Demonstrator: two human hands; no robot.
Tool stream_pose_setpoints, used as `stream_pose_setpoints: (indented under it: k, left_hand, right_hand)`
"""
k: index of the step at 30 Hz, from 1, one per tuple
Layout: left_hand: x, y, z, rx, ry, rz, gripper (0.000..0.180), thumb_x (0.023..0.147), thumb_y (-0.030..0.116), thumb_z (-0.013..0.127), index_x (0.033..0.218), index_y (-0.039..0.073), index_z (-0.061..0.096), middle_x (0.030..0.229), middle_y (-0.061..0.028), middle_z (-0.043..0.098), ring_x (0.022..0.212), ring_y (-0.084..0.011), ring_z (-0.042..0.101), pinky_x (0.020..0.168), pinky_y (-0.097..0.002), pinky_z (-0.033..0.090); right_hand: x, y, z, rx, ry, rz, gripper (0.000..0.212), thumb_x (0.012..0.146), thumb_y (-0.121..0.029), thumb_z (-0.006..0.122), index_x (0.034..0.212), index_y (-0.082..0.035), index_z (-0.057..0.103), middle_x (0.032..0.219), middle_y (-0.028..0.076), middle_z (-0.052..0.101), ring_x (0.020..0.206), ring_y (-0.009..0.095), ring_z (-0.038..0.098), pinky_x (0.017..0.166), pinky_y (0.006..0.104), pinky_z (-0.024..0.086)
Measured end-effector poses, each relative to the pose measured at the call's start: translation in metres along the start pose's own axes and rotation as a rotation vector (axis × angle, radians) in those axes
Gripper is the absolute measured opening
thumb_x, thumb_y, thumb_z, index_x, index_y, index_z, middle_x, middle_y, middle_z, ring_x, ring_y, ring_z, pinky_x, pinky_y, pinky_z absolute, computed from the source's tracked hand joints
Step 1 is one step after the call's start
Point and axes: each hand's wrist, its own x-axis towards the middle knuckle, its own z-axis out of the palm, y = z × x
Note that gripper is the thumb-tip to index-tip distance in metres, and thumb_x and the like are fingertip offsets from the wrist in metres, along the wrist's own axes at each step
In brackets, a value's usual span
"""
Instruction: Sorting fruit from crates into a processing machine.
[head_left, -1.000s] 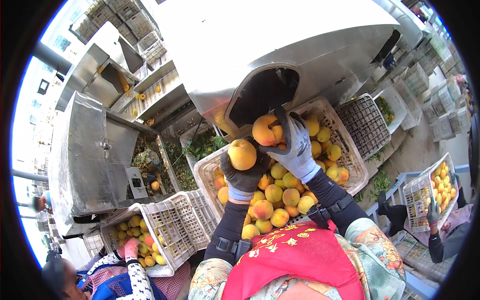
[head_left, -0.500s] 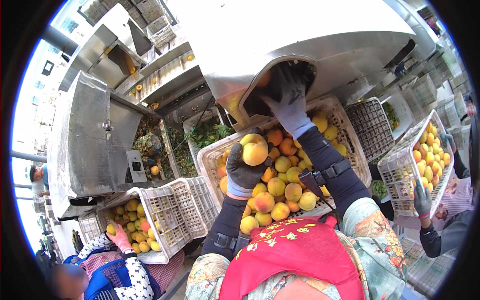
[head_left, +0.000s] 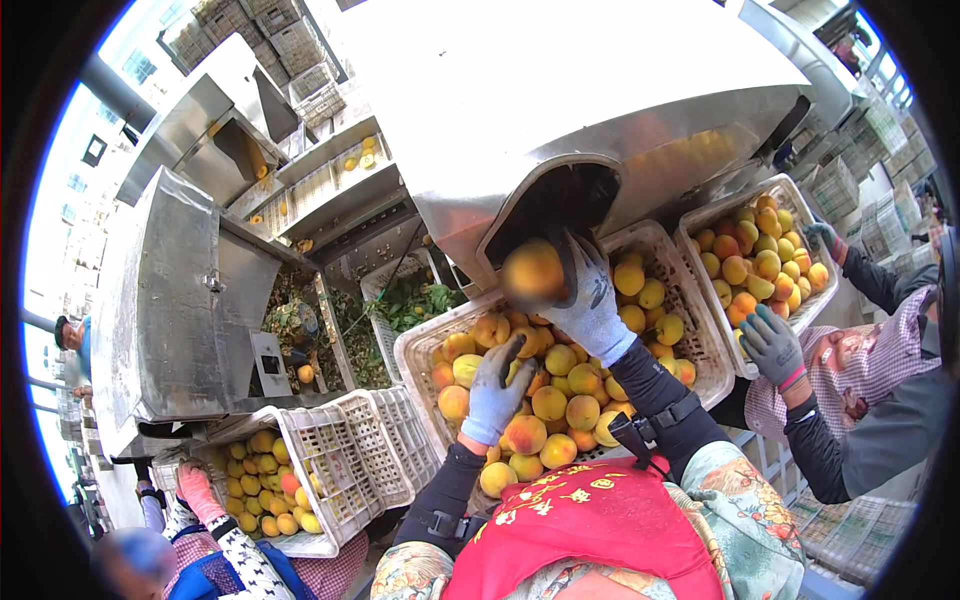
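The gloved left hand (head_left: 497,392) is open, fingers spread over peaches (head_left: 549,403) heaped in a white plastic crate (head_left: 700,325); a little farther off, the right hand (head_left: 592,310) grips 1 large peach (head_left: 530,270) at the dark opening (head_left: 568,195) of a metal machine (head_left: 660,195). Out to the right, a co-worker's glove (head_left: 772,345) is beside another fruit-filled crate (head_left: 690,238); far back, crates stand stacked (head_left: 298,45)

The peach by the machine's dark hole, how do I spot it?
Find the big shiny metal machine at the top, then the dark opening in its front. At that opening's lower edge, the right hand holds the yellow-orange peach. Unlike the peaches lying in the crate below, it is in a hand and looks blurry.
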Motion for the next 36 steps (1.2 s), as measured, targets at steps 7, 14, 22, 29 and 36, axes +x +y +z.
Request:
stream_pose_setpoints:
  k: [7, 14, 22, 29, 36]
  left_hand:
    - [-0.076, -0.008, -0.009, 0.63, -0.588, 0.16, 0.067, 0.078, 0.022, 0.06, 0.14, 0.01, 0.041, 0.129, -0.0167, 0.052, 0.12, -0.0369, 0.049, 0.095, -0.051, 0.04]
    - [-0.063, -0.001, -0.024, 0.676, -0.862, 0.168, 0.093, 0.067, 0.024, 0.073, 0.147, 0.01, 0.028, 0.131, -0.0192, 0.045, 0.114, -0.0356, 0.05, 0.091, -0.0465, 0.042]
    - [-0.063, -0.026, -0.015, -0.055, -0.539, -0.219, 0.071, 0.074, 0.029, 0.074, 0.136, 0.01, 0.046, 0.116, -0.0123, 0.058, 0.105, -0.0267, 0.06, 0.089, -0.0376, 0.048]
    - [-0.009, -0.012, 0.014, -1.717, -0.141, -0.547, 0.063, 0.079, 0.028, 0.075, 0.13, 0.005, 0.045, 0.127, -0.0117, 0.052, 0.118, -0.0293, 0.052, 0.105, -0.0468, 0.042]
    - [0.02, 0.023, 0.006, -1.875, -0.016, -0.369, 0.068, 0.081, 0.033, 0.071, 0.133, 0.001, 0.04, 0.129, -0.019, 0.05, 0.122, -0.0349, 0.049, 0.109, -0.0509, 0.037]
  right_hand:
    - [0.043, 0.039, 0.04, -0.048, -0.004, -0.043, 0.093, 0.065, -0.039, 0.08, 0.136, 0.003, 0.038, 0.13, 0.024, 0.047, 0.122, 0.041, 0.043, 0.107, 0.0487, 0.031]
    - [0.032, 0.04, -0.013, 0.099, -0.191, 0.035, 0.063, 0.077, -0.029, 0.075, 0.129, -0.003, 0.051, 0.122, 0.023, 0.056, 0.11, 0.034, 0.057, 0.095, 0.0417, 0.044]
    - [-0.108, 0.106, 0.031, -0.631, -0.52, 0.405, 0.084, 0.071, -0.047, 0.072, 0.137, -0.005, 0.042, 0.12, 0.022, 0.058, 0.105, 0.035, 0.058, 0.092, 0.0443, 0.043]
    - [-0.067, 0.032, -0.019, 0.0, -0.441, 0.313, 0.078, 0.065, -0.038, 0.077, 0.13, -0.006, 0.048, 0.11, 0.018, 0.063, 0.1, 0.035, 0.06, 0.089, 0.0428, 0.045]
    - [-0.008, 0.003, -0.018, 0.005, -0.062, 0.093, 0.087, 0.06, -0.035, 0.08, 0.134, -0.005, 0.045, 0.114, 0.018, 0.061, 0.1, 0.036, 0.059, 0.094, 0.0466, 0.04]
